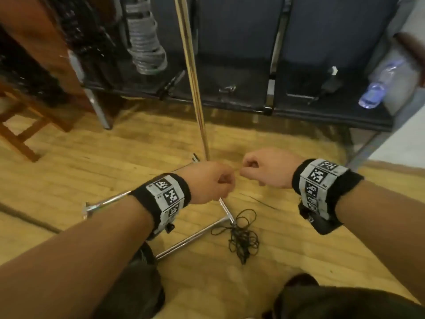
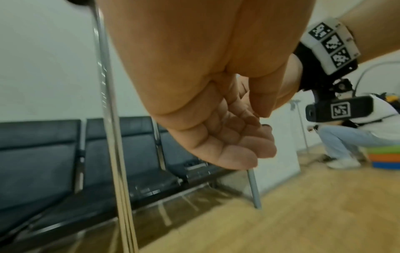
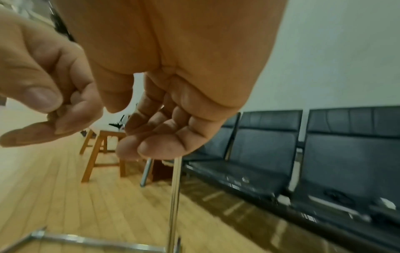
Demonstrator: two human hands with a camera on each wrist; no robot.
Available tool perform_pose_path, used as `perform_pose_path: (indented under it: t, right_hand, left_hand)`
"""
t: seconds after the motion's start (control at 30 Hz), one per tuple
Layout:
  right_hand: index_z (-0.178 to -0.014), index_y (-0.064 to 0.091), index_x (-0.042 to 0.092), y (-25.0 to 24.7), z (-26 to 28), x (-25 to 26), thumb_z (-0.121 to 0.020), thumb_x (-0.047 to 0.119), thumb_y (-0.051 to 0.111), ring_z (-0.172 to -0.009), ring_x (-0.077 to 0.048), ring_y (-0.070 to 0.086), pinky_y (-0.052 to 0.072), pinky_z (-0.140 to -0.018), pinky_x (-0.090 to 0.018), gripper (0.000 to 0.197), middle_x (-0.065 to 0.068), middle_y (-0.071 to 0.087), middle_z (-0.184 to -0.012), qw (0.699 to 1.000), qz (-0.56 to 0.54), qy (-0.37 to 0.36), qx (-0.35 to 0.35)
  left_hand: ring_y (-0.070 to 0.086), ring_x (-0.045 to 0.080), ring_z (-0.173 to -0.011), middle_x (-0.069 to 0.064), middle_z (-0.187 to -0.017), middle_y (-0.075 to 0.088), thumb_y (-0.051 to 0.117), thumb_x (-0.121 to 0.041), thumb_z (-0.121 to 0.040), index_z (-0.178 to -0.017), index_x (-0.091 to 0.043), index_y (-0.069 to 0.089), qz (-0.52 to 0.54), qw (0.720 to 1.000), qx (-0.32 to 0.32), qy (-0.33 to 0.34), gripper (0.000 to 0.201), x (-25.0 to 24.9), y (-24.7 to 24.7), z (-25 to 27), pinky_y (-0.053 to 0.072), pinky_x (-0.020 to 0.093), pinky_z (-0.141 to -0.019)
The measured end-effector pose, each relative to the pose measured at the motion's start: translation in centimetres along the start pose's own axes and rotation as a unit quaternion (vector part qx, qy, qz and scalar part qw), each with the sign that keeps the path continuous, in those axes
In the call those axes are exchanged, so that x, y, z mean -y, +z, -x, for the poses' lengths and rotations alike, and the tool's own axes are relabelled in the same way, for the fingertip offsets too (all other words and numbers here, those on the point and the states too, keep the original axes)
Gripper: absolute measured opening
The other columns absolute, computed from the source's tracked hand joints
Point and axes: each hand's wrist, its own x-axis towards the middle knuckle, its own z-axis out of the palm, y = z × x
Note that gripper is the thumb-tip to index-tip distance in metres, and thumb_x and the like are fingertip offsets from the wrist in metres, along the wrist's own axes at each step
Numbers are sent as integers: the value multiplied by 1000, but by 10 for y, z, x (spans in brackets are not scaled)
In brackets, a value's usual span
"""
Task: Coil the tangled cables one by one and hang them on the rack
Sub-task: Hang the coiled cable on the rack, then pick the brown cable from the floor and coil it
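Note:
A tangled black cable (image 1: 243, 238) lies on the wooden floor beside the chrome rack's base bar (image 1: 195, 238). The rack's pole (image 1: 195, 88) (image 2: 110, 137) (image 3: 175, 196) rises just behind my hands. On the rack hang a grey coiled cable (image 1: 147, 42) and dark cables (image 1: 76, 26). My left hand (image 1: 220, 183) (image 2: 249, 149) (image 3: 49, 109) and right hand (image 1: 250, 169) (image 3: 147, 130) hover close together above the base, well above the tangle. Both have curled fingers. The left thumb presses on its fingertips. No cable shows in either hand.
A row of black bench seats (image 1: 241, 65) stands behind the rack, with a water bottle (image 1: 377, 86) at its right end. A wooden stool (image 1: 20, 120) is at the left. Another person (image 2: 346, 137) crouches far off to the right. My legs fill the bottom edge.

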Motion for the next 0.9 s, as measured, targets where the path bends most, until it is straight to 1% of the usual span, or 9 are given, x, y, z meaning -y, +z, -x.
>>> perform_pose_path:
  t: [0.1, 0.2, 0.33, 0.43, 0.5, 0.6, 0.7, 0.8, 0.9]
  right_hand:
    - [-106, 69, 26, 51, -29, -58, -100, 48, 54, -75, -9, 57, 38, -61, -28, 27, 10, 66, -90, 996, 25, 34, 73]
    - [-108, 67, 29, 106, -55, -108, -102, 49, 50, -86, -13, 57, 40, -67, -28, 27, 11, 63, -96, 987, 26, 61, 145]
    - [-108, 67, 27, 177, -78, -159, -103, 46, 48, -92, -17, 59, 48, -74, -32, 27, 7, 65, -99, 975, 24, 64, 212]
    - [-114, 64, 26, 226, -86, -188, -104, 43, 46, -93, -18, 57, 41, -66, -28, 27, 3, 66, -107, 965, 28, 61, 253]
    - [-114, 64, 25, 254, -87, -202, -105, 43, 45, -92, -18, 58, 41, -64, -27, 28, 3, 66, -106, 958, 28, 66, 277]
    - [-111, 65, 23, 289, -87, -219, -105, 42, 44, -92, -18, 60, 44, -67, -28, 29, 2, 67, -104, 946, 19, 76, 315]
    - [-108, 65, 26, 314, -84, -231, -105, 42, 43, -90, -16, 60, 50, -75, -32, 28, 5, 66, -101, 939, 0, 90, 331]
    - [-110, 66, 28, 330, -81, -236, -104, 44, 44, -87, -12, 60, 49, -72, -29, 27, 8, 65, -99, 938, -21, 104, 329]
    - [-109, 65, 28, 338, -78, -237, -103, 43, 45, -85, -12, 61, 54, -78, -32, 26, 8, 66, -97, 931, -38, 107, 348]
  left_hand:
    - [63, 8, -81, -17, -89, 65, 58, -38, -102, -98, -35, 61, -42, 996, 75, -13, 6, 32, 52, -53, 47, 24, -62]
    - [58, 15, -92, -8, -105, 67, 55, -37, -103, -103, -33, 60, -69, 989, 131, -30, 6, 71, 110, -98, 42, 27, -68]
    - [61, 20, -96, -3, -110, 68, 51, -34, -103, -112, -30, 65, -93, 974, 204, -48, 16, 117, 191, -145, 47, 32, -77]
    - [60, 22, -100, 1, -120, 66, 51, -30, -105, -112, -29, 64, -88, 967, 236, -33, 15, 144, 250, -173, 46, 30, -79]
    - [60, 23, -115, 2, -133, 62, 58, -29, -103, -129, -28, 65, -76, 969, 234, -18, 26, 160, 290, -188, 48, 30, -90]
    - [51, 25, -132, 2, -146, 49, 58, -46, -101, -146, -41, 53, -74, 967, 241, -31, 46, 175, 345, -203, 47, 41, -108]
    - [48, 30, -135, 6, -153, 41, 53, -54, -100, -150, -47, 46, -83, 952, 285, -73, 52, 184, 394, -213, 44, 42, -109]
    - [57, 28, -119, 6, -142, 48, 58, -50, -98, -135, -44, 58, -65, 949, 288, -113, 37, 191, 422, -217, 51, 39, -98]
    - [60, 17, -92, 0, -110, 64, 66, -47, -94, -95, -32, 65, -28, 954, 267, -131, 15, 191, 429, -218, 46, 31, -71]
